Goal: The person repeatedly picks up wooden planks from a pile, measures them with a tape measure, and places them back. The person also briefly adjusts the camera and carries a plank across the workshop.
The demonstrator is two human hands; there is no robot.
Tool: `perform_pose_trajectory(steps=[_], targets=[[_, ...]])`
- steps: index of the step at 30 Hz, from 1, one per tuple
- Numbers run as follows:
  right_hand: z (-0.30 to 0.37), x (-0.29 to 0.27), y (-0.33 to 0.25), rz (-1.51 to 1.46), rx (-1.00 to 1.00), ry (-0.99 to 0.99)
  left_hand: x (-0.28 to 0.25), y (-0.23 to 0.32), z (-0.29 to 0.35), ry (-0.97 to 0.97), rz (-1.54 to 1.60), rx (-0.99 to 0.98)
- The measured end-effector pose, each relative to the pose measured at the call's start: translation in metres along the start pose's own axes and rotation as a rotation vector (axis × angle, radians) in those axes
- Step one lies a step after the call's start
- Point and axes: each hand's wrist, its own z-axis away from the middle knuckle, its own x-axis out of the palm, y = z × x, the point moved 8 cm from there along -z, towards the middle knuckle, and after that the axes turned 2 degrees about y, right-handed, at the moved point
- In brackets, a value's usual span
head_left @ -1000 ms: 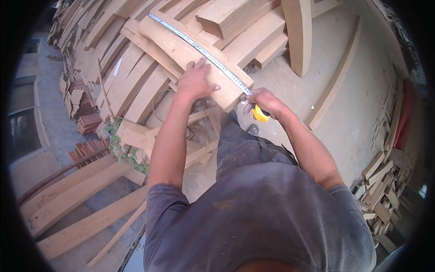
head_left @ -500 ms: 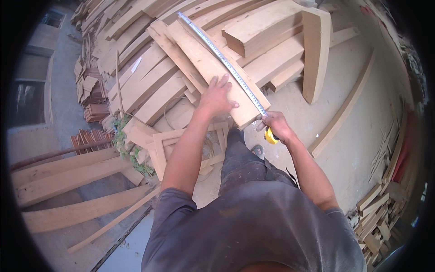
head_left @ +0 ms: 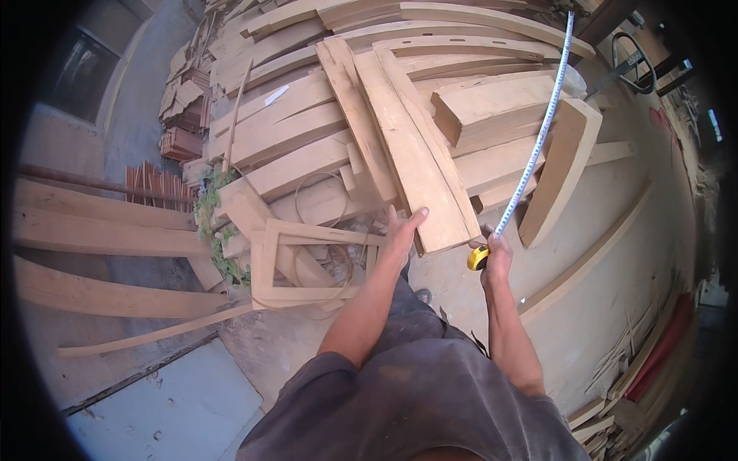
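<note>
While the yellow tape measure (head_left: 476, 259) sits at the near end of a pale wooden board (head_left: 419, 173), its blade (head_left: 538, 144) runs out clear of the board toward the upper right, bending a little along its length. The right hand (head_left: 498, 257) is curled around the case, fingers folded in, near the board's near right corner. The left hand (head_left: 401, 233) is at the near left corner, partly bent, its thumb over the board's edge and the other fingers alongside; whether it grips the wood, I cannot tell.

The board lies slantwise over a pile of beams (head_left: 296, 127), with a narrower plank (head_left: 355, 115) close along its left side. To its right are a thick block (head_left: 496, 107) and, beyond that, a tilted slab (head_left: 561, 173), which the blade passes over near its upper left edge. Left of the forearms, a wooden frame (head_left: 265, 265) lies near a leafy green plant (head_left: 214, 219), and reddish slats (head_left: 157, 184) are stacked farther off. On the right, a long curved board (head_left: 592, 252) rests on the floor (head_left: 573, 307). Toward the lower left is a pale blue-grey panel (head_left: 173, 403).
</note>
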Motion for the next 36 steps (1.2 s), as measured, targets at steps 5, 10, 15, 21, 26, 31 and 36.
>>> perform_pose_trajectory(steps=[5,10,15,21,26,31,36], targets=[[0.013,0.023,-0.003,0.04,0.073,-0.032,0.011,-0.02,-0.004,-0.173,0.337,-0.116],[0.006,0.018,-0.005,-0.006,0.097,-0.033,0.026,0.006,-0.012,-0.051,0.001,-0.042],[-0.01,0.01,0.005,-0.081,0.173,-0.03,0.035,0.019,-0.016,0.156,-0.33,-0.08],[-0.011,0.009,0.009,-0.236,0.173,0.039,0.049,0.067,0.018,0.164,-0.498,-0.181],[-0.033,-0.014,0.028,-0.326,0.312,0.292,0.076,0.051,0.004,0.078,-0.271,0.085],[-0.051,-0.082,0.101,-0.431,0.37,0.447,0.098,-0.013,0.029,-0.165,-0.103,-0.076],[-0.053,-0.117,0.18,-0.342,0.424,0.45,0.103,-0.066,0.022,-0.259,-0.437,-0.026]])
